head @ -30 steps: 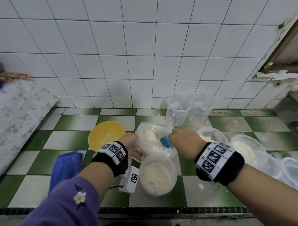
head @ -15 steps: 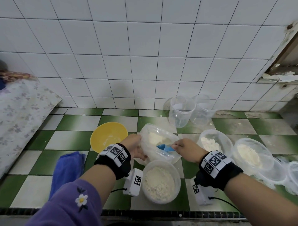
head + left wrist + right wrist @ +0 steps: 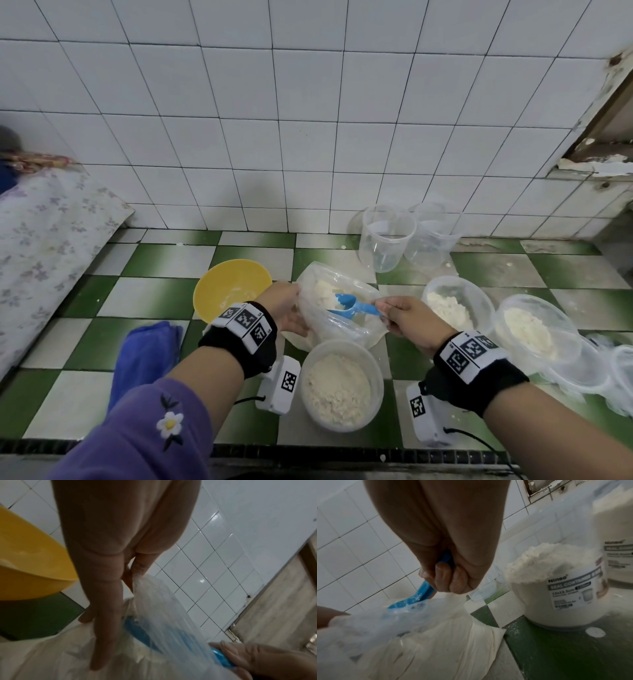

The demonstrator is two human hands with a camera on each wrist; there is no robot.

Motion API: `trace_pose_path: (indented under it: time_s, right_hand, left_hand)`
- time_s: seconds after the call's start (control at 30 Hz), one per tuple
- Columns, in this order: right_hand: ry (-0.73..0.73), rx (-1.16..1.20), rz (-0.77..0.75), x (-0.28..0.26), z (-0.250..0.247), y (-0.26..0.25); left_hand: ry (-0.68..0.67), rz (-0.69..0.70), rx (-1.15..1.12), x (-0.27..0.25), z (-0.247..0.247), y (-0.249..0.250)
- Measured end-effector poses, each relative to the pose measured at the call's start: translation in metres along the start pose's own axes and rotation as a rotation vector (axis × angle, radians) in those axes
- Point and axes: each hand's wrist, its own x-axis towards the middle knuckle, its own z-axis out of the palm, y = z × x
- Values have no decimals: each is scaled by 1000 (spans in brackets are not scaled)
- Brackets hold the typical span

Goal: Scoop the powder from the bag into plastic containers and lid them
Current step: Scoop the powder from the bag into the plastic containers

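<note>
Blue plastic scoop (image 3: 352,306) now lifted with powder inside the clear plastic bag (image 3: 337,308), higher than before; right hand (image 3: 409,320) grips its handle, left hand (image 3: 286,308) pinches the bag edge. Open filled round plastic container (image 3: 342,383) sits just below. Left wrist: yellow bowl (image 3: 29,563) close beside. Right wrist: labelled heaped tub (image 3: 559,588) near, green tile between.

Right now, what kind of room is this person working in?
Probably a home kitchen or a washing area. The wall is covered in white tiles, the surface is green and white checks, and powder is being scooped from a bag into plastic containers.
</note>
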Motion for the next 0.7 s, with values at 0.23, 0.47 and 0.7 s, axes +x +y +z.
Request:
trace_pose_path:
  time_s: [0.23, 0.47, 0.7]
  right_hand:
    - [75, 65, -115, -12, -16, 3]
    - [63, 126, -167, -37, -31, -5]
    - [-24, 80, -189, -79, -53, -14]
  left_hand:
    - [32, 31, 46, 0, 0, 2]
    - [29, 24, 27, -3, -1, 0]
    - [34, 18, 22, -3, -1, 0]
